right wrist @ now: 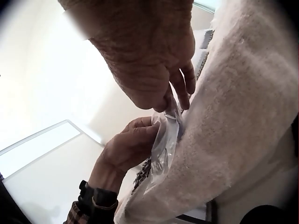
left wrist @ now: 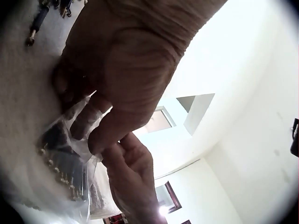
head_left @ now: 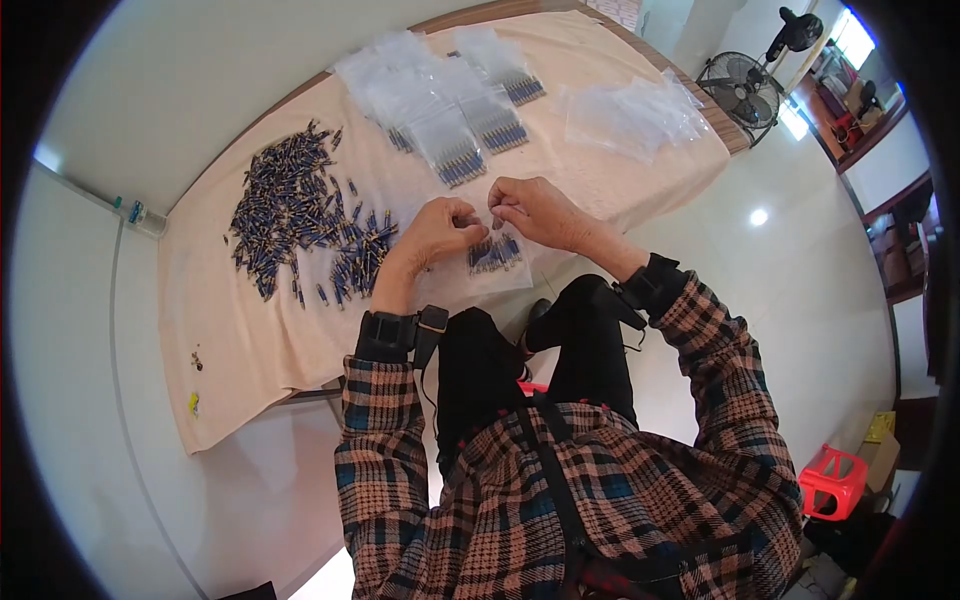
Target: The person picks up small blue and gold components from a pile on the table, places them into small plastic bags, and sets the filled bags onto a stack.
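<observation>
In the head view my left hand [head_left: 440, 232] and right hand [head_left: 543, 212] meet over a clear plastic bag [head_left: 516, 280] near the table's front edge. A row of small dark-blue sticks with brass-coloured tips [head_left: 495, 255] lies inside it. The left wrist view has the left hand [left wrist: 126, 70] pinching the bag [left wrist: 86, 163] at its top, the right hand's fingers right beside it. Seen from the right wrist, the right hand [right wrist: 145, 60] pinches the bag's upper end [right wrist: 170, 112], while the left hand [right wrist: 128, 147] holds its other side.
A large loose heap of the same blue sticks [head_left: 290, 200] spreads over the pale cloth [head_left: 240, 370] at left. Filled bags [head_left: 455, 150] overlap at the back, and flat plastic bags [head_left: 630, 115] lie at right. A fan [head_left: 742, 90] and red stool [head_left: 832, 482] stand on the floor.
</observation>
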A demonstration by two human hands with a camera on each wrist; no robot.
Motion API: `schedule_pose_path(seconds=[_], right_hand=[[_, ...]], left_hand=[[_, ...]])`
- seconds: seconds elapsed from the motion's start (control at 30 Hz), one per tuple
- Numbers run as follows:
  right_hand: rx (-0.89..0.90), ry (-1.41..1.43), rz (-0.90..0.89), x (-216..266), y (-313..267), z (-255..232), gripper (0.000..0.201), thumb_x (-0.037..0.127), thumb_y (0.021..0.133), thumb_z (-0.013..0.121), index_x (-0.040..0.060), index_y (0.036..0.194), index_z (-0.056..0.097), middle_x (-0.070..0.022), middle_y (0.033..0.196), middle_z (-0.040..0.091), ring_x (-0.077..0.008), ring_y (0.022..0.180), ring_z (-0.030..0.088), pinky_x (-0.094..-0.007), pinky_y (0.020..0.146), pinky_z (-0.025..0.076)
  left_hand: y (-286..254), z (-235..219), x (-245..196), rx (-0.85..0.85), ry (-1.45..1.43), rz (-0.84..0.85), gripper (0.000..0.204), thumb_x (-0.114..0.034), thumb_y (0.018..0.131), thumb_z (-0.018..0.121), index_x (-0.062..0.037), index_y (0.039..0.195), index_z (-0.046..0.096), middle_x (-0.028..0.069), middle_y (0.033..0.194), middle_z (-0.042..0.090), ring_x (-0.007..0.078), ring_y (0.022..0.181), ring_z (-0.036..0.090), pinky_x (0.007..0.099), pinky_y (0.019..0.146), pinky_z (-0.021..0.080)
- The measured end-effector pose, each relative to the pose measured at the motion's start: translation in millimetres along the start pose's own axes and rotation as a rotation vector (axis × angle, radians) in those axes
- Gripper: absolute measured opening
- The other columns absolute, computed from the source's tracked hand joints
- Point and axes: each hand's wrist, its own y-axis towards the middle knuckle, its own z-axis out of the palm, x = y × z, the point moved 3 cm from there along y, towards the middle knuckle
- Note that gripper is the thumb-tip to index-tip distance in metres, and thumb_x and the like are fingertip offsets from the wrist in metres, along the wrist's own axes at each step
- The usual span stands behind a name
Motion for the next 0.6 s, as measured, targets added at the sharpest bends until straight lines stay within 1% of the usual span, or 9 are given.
schedule_pose_path(seconds=[0.1,0.13,0.23,0.4,0.5,0.53,0.6], right_hand=[[-0.005,0.007,0.011,0.8,-0.8,-1.9,0.006,0.003,0.085,0.057,-0.0004,0.088,0.053,-0.0137,0.071,0.065,-0.0260,0.069,0.066,-0.0326,0.065,0.050],[-0.003,0.006,0.012,0.3,-1.4,-1.7,0.006,0.003,0.085,0.057,-0.0004,0.088,0.053,-0.0137,0.071,0.065,-0.0260,0.069,0.066,-0.0326,0.065,0.050],[0.003,0.038,0.031,-1.9,-2.9,-1.1,0.006,0.003,0.085,0.057,-0.0008,0.088,0.053,-0.0138,0.072,0.066,-0.0254,0.070,0.066,-0.0324,0.066,0.050],[-0.005,0.045,0.039,0.1,-5.6,-0.5,0.006,0.002,0.085,0.056,-0.0012,0.089,0.053,-0.0130,0.072,0.067,-0.0230,0.070,0.066,-0.0317,0.067,0.050],[-0.051,0.126,0.057,-2.0,-5.1,0.4,0.009,0.006,0.082,0.059,-0.0007,0.088,0.057,-0.0157,0.075,0.067,-0.0327,0.073,0.065,-0.0377,0.066,0.050],[-0.051,0.126,0.055,-2.8,-5.0,0.6,0.009,0.006,0.082,0.059,-0.0007,0.088,0.057,-0.0157,0.075,0.067,-0.0327,0.073,0.065,-0.0377,0.066,0.050],[-0.050,0.142,0.064,-3.9,-5.1,0.8,0.008,0.005,0.083,0.058,-0.0010,0.088,0.056,-0.0158,0.075,0.067,-0.0321,0.073,0.065,-0.0371,0.066,0.050]], left_hand=[[-3.7,5.1,-4.7,-0.003,-0.129,0.111,0.025,-0.016,0.072,0.077,0.0005,0.080,0.061,0.0025,0.074,0.061,0.0089,0.069,0.054,0.0259,0.063,0.046],[-4.5,7.1,-6.1,-0.003,-0.131,0.111,0.025,-0.016,0.072,0.077,0.0005,0.080,0.061,0.0025,0.074,0.061,0.0089,0.069,0.054,0.0259,0.063,0.046],[-6.6,9.6,-12.1,-0.103,0.089,0.167,0.028,-0.017,0.072,0.078,0.0004,0.082,0.060,0.0027,0.074,0.060,0.0111,0.069,0.055,0.0273,0.065,0.046],[-11.8,12.9,-16.9,-0.173,0.216,0.160,0.029,-0.018,0.071,0.079,-0.0001,0.083,0.060,0.0027,0.072,0.059,0.0138,0.069,0.055,0.0283,0.067,0.047],[-12.9,12.4,-14.4,-0.172,0.106,0.183,0.034,-0.019,0.070,0.080,-0.0004,0.091,0.060,0.0053,0.079,0.061,0.0167,0.072,0.056,0.0285,0.071,0.048],[-14.0,13.4,-12.9,-0.173,0.107,0.183,0.034,-0.019,0.070,0.080,-0.0004,0.091,0.060,0.0053,0.079,0.061,0.0167,0.072,0.056,0.0285,0.071,0.048],[-20.0,13.8,-12.4,-0.257,-0.005,0.237,0.046,-0.020,0.068,0.081,-0.0011,0.102,0.058,0.0087,0.091,0.060,0.0190,0.081,0.057,0.0293,0.076,0.047]])
